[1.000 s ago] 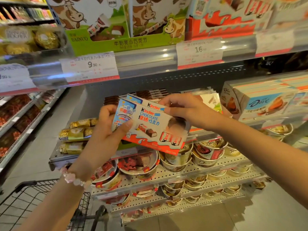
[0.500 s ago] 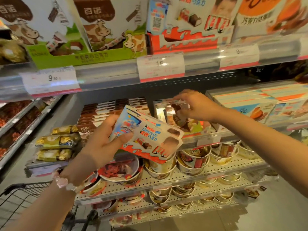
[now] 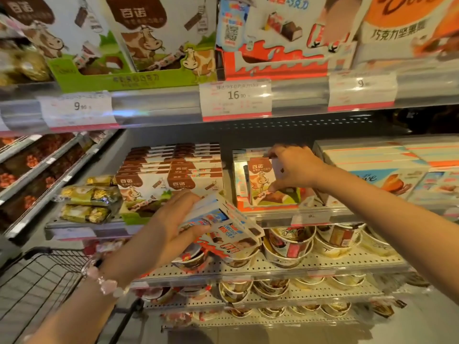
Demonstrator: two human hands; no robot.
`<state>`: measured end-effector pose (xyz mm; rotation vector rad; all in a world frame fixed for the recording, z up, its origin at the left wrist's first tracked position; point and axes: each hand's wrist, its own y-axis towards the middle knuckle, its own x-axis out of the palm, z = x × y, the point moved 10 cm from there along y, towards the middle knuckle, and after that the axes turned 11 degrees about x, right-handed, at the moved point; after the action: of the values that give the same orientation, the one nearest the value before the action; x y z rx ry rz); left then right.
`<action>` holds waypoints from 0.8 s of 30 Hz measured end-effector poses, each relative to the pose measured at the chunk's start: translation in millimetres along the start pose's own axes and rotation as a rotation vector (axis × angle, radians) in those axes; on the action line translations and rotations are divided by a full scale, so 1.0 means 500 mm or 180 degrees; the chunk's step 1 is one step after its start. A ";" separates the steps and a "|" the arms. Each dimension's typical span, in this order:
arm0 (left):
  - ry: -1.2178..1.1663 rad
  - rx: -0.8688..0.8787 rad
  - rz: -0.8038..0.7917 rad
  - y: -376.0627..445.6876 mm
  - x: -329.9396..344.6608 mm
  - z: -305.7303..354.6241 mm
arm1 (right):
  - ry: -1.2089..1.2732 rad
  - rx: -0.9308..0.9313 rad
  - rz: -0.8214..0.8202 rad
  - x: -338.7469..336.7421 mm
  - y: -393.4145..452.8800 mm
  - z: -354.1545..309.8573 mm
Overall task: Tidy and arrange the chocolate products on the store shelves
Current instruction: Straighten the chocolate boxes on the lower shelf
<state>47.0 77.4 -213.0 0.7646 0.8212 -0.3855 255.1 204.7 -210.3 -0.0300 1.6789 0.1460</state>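
Store shelves (image 3: 159,105) carry chocolate behind price tags. At the middle shelf's front edge the left hand (image 3: 171,227) grips a tilted stack of Kinder boxes (image 3: 223,227), thumb and fingers clamped on it. Farther back on that shelf, the right hand (image 3: 293,170) pinches a cow-print box (image 3: 263,182) standing upright in a red tray (image 3: 268,207).

White-red-blue Kinder box (image 3: 223,232), brown-white cow-print box (image 3: 267,184), pink bracelet (image 3: 104,281)
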 end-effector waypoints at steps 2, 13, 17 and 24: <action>0.0499 0.0216 0.0047 0.004 -0.011 0.009 | 0.0129 -0.0031 0.0086 -0.007 -0.005 -0.005; 0.0643 -0.0608 -0.0169 0.023 -0.041 -0.073 | 0.0710 -0.0370 -0.0653 -0.024 -0.033 -0.010; 0.0485 -0.0692 -0.0400 0.022 -0.028 -0.083 | 0.1794 -0.0514 -0.0030 -0.105 -0.039 -0.005; 0.0779 -0.0668 -0.0332 0.015 -0.034 -0.083 | 0.2618 -0.0746 0.0144 -0.125 -0.057 -0.065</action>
<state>19.6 113.5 -214.7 0.5805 1.1161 -0.2956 233.1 168.6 -147.2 -0.2573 2.4738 0.4041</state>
